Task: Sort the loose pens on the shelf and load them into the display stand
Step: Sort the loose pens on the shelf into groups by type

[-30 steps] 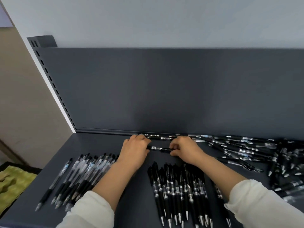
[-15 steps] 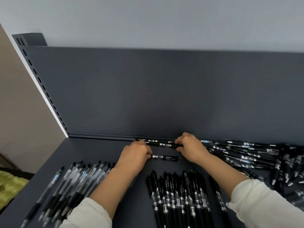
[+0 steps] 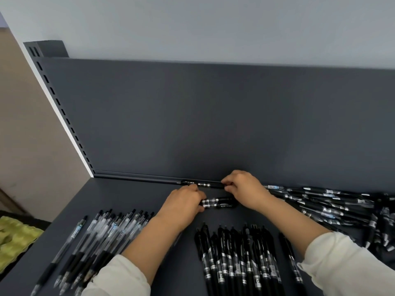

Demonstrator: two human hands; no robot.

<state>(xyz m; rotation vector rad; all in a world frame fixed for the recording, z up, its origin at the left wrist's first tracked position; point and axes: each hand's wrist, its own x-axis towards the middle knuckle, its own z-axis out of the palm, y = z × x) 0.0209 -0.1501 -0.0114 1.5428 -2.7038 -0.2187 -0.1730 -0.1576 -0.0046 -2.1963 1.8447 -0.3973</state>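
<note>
The left hand point(image 3: 181, 205) curls round the ends of two black pens point(image 3: 221, 203) in the middle of the frame. Just above it, the right hand point(image 3: 243, 189) pinches another pen point(image 3: 205, 185) lying along the foot of the back panel point(image 3: 213, 124). These pens look light, stiff and smooth, likely to roll; I would grip mid-barrel. The loose heap point(image 3: 333, 207) lies at the right; no display stand shows.

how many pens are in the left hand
2: the rear pen and the front pen lie side by side, sticking out rightward from the left hand; its fingers may hide more.
</note>
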